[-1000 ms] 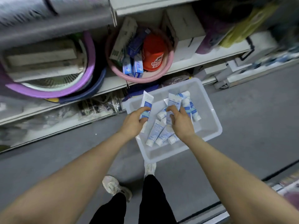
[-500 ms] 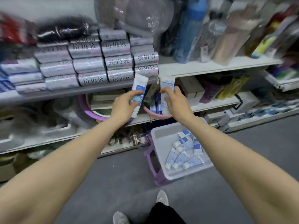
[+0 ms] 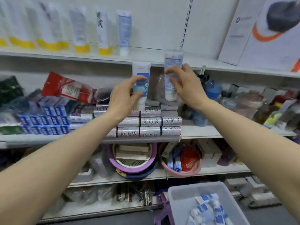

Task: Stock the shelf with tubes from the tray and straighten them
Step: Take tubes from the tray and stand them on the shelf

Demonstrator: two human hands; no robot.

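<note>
Nearest me, low on my right, the tray (image 3: 181,202) sits with a heap of blue-and-white tubes (image 3: 209,210) in it, so there is plenty left to carry up; it seems to rest on a purple stool (image 3: 162,215), though only a corner of that shows.

Further out, my left hand (image 3: 125,96) has thumb and fingers curled round a white tube with a blue label (image 3: 141,82), held upright, cap down; my right hand (image 3: 185,85) pinches a second tube (image 3: 172,62) by its lower half, also upright, its crimped end just reaching the level of the top shelf edge (image 3: 97,58); behind both hands lie stacked silver boxes (image 3: 151,122) on the middle shelf.

Farthest back, the top shelf carries a row of standing tubes, yellow-capped ones (image 3: 103,30) and then a pale blue one (image 3: 124,32) at the right end; the bare stretch to its right looks like the slot to fill.

I judge the step is the lift-and-place; I should raise both tubes clear of the shelf lip before moving in, so the caps do not catch; set each down on its cap, just beside the pale blue one; let go of one at a time, since a tall tube on a small cap will tip; then turn the labels forward and square the row.
</note>
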